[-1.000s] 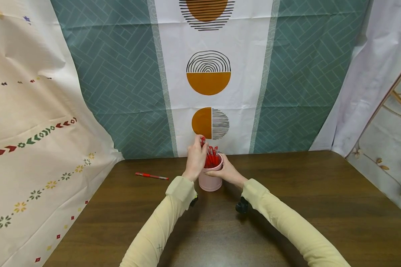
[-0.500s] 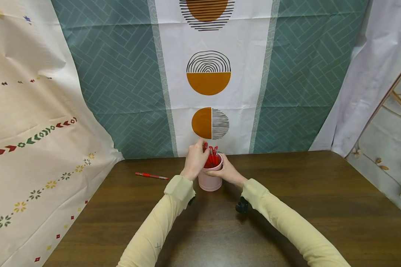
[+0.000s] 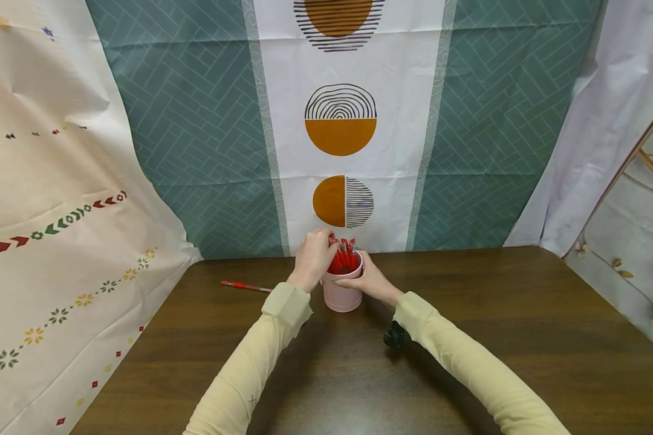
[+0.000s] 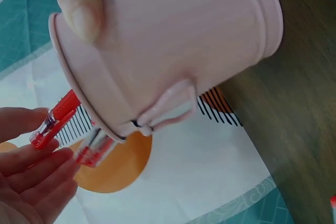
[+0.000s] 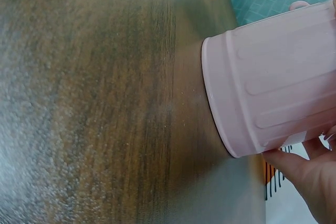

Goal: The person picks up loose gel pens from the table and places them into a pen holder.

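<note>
A pink metal bucket (image 3: 343, 296) with a small side handle stands upright on the table, several red pens (image 3: 344, 257) inside it. My right hand (image 3: 372, 279) grips the bucket from the right, thumb across its front near the rim; the right wrist view shows its fingers (image 5: 302, 169) around the far side. At the left of the rim is my left hand (image 3: 312, 260). In the left wrist view its thumb and loosely extended fingers (image 4: 37, 177) lie either side of a red pen's capped end (image 4: 52, 121), which sticks out of the bucket. Contact there is hard to judge.
One loose red pen (image 3: 245, 286) lies on the brown wooden table (image 3: 468, 338) left of the bucket, its right end close to my left sleeve. A patterned cloth (image 3: 343, 211) hangs right behind the table's back edge. Fabric drapes (image 3: 60, 272) border the left side.
My left hand has lowered the red pen into the bucket, then shifted left with its fingers loosening. My right hand and the bucket have stayed in place.
</note>
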### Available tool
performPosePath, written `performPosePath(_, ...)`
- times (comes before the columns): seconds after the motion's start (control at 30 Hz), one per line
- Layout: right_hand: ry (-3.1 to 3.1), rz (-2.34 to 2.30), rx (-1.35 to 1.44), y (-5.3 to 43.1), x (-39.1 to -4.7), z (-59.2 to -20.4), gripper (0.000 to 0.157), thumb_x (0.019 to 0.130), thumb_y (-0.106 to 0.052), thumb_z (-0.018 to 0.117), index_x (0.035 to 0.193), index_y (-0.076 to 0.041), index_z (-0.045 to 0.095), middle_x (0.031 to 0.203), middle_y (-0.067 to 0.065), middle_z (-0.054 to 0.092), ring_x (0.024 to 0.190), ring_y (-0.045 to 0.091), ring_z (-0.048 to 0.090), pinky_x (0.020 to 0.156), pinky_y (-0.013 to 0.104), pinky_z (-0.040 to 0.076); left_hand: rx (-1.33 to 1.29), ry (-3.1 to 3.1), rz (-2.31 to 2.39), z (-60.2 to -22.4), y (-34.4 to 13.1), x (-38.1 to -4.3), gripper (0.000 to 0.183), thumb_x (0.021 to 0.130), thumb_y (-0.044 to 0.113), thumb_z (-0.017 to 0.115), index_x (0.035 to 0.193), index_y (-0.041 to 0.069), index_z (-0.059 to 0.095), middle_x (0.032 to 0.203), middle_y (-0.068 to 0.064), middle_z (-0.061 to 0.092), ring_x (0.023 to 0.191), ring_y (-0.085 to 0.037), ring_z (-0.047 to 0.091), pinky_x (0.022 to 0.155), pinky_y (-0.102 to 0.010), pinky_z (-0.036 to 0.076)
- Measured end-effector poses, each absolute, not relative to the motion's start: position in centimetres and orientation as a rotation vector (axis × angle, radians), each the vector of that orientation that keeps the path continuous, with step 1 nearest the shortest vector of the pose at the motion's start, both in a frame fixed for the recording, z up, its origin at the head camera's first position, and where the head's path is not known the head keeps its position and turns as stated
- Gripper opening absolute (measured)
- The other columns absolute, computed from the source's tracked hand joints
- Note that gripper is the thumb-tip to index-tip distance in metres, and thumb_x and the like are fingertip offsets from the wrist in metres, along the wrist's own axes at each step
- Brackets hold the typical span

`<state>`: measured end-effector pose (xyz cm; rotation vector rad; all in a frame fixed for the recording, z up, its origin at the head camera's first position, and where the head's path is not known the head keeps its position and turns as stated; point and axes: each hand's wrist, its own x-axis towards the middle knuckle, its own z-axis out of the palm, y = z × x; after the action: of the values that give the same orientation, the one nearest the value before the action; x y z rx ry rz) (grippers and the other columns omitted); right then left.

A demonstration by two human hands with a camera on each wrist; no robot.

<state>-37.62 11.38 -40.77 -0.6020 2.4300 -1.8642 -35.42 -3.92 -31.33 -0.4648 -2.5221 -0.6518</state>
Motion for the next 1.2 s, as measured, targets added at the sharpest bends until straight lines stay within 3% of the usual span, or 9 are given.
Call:
performPosePath(0.4,2.455,-1.862,-0.558,11.2,-37.5,-40.6,0.081,0.069,-0.027,0.080,0.129,-0.012,0.029,0.125,0.005,0.040,0.111,0.019,0.042,0.092,0.036,0.036,-0.388,-2.508,-0.512,-32.7,-5.0,-36.0,0.012,0.080,0.016,0.069,0.078,0.004,0.067,0.062,-0.006,0.056,0.053,-0.021,0.053,0.045,-0.031,0.044)
performPosePath(0.67,2.411,-1.837,-0.612,11.1,-35.5,-38.3,0.081,0.073,-0.018,0.076,0.132,0.000,0.024,0.129,0.017,0.035,0.116,0.029,0.038,0.094,0.040,0.034,-0.357,-2.503,-0.501,-33.4,-5.2,-36.1,0.014,0.081,0.017,0.068,0.085,0.004,0.068,0.069,-0.008,0.061,0.058,-0.026,0.057,0.048,-0.036,0.047)
performPosePath(1.2,2.400,-1.840,-0.592,11.1,-35.0,-37.8,0.079,0.074,-0.017,0.076,0.132,-0.001,0.024,0.128,0.016,0.036,0.115,0.028,0.038,0.094,0.038,0.035,-0.292,-2.528,-0.578,-33.4,-5.4,-36.1,0.034,0.082,0.029,0.067,0.103,0.001,0.066,0.090,-0.013,0.065,0.069,-0.027,0.061,0.057,-0.038,0.051)
